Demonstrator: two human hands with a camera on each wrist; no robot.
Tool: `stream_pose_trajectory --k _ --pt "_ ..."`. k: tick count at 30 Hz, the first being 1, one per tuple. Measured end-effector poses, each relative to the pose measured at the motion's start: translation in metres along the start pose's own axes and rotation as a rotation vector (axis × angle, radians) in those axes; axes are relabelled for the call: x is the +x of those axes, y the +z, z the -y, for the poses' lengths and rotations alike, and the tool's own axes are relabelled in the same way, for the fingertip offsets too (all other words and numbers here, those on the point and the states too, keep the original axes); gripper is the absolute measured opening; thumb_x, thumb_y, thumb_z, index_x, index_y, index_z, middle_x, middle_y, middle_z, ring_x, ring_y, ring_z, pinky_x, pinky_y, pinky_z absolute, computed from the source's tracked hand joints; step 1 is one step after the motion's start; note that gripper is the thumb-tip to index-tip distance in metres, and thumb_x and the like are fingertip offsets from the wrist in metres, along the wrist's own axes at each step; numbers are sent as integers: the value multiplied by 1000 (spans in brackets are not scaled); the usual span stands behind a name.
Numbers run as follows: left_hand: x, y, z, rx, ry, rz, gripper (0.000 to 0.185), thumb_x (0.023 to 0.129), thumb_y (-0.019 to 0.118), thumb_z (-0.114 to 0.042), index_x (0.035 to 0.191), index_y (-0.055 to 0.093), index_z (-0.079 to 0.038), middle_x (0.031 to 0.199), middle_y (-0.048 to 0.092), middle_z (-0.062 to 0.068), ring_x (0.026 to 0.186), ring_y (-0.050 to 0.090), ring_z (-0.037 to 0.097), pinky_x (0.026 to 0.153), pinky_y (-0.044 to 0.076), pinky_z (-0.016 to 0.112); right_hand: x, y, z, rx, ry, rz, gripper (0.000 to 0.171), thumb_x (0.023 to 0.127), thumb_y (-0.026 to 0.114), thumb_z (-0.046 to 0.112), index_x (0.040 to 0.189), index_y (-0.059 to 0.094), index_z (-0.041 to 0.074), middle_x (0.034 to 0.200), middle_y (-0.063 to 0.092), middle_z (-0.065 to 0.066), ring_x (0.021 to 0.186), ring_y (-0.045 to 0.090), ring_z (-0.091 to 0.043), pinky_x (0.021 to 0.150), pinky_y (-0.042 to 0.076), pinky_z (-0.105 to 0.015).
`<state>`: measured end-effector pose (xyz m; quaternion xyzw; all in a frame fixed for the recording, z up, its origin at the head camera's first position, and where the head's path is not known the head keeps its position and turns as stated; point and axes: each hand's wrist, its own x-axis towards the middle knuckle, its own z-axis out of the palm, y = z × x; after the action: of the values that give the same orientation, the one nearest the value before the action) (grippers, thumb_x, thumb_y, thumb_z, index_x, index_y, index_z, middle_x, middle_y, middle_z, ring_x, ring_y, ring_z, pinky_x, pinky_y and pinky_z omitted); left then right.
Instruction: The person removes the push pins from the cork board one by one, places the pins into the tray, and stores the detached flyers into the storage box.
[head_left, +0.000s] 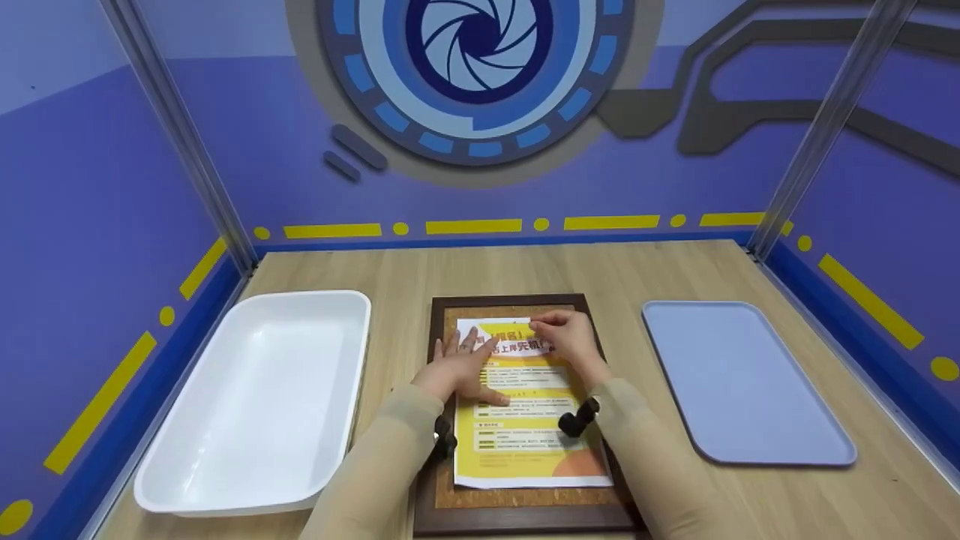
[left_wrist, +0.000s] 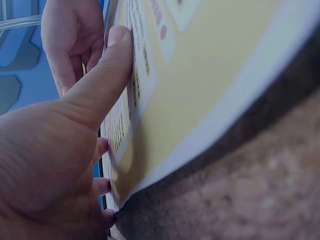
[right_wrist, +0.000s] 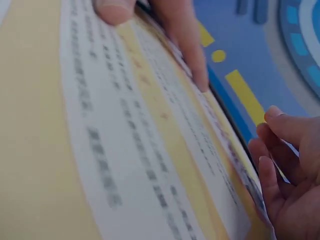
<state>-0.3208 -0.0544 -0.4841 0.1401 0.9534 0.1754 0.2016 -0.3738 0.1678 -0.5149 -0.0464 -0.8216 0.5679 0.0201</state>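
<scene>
Flyer (head_left: 525,420) on corkboard (head_left: 517,499) — under flat left hand (head_left: 461,367), top edge pinched by right hand (head_left: 566,337)

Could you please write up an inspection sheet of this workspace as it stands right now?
Surface: light wooden table, bare wood around the things on it.
Job's things: yellow flyer lying on a cork board with a dark wooden frame.
Clutter: white bin left of the board, lilac tray right of it; both look empty.
Hands: left hand rests flat on the flyer, fingers spread; right hand has fingertips bunched at the flyer's top edge, whether it pinches something there is too small to tell.
Cables: nothing seen.
Surroundings: purple booth walls with yellow dashes and a blue round graphic.
</scene>
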Motion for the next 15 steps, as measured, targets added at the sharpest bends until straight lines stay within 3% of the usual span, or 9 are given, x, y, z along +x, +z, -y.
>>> stream_pose_trajectory --k 3,8,11,15 --pt "0 0 0 -7 8 -2 117 76 81 -66 166 18 -29 176 -3 7 162 -9 37 130 -8 58 -4 -16 -4 106 8 -7 20 94 76 17 110 78 4 106 75 -12 86 70 -18 73 61 -28" --pt "0 1 1 -20 11 -5 117 76 82 -65 166 18 -28 176 -3 7 161 -11 37 129 -10 58 -8 -49 -17 234 -48 -90 19 91 76 6 107 77 -3 93 77 -5 80 67 -10 73 58 -22" --pt "-1 1 1 -28 9 -7 117 76 83 -64 166 18 -29 176 -4 7 161 -11 37 129 -10 58 -11 -73 -26 207 -45 -125 23 91 76 7 111 76 -5 93 78 1 80 64 -3 75 54 -18" --pt "-3 0 1 -36 9 -5 117 76 83 -63 166 18 -28 176 -3 7 161 -11 37 129 -10 58 -15 -108 -33 25 -87 -153 31 94 76 14 117 74 -7 97 80 1 77 65 5 74 53 -13"
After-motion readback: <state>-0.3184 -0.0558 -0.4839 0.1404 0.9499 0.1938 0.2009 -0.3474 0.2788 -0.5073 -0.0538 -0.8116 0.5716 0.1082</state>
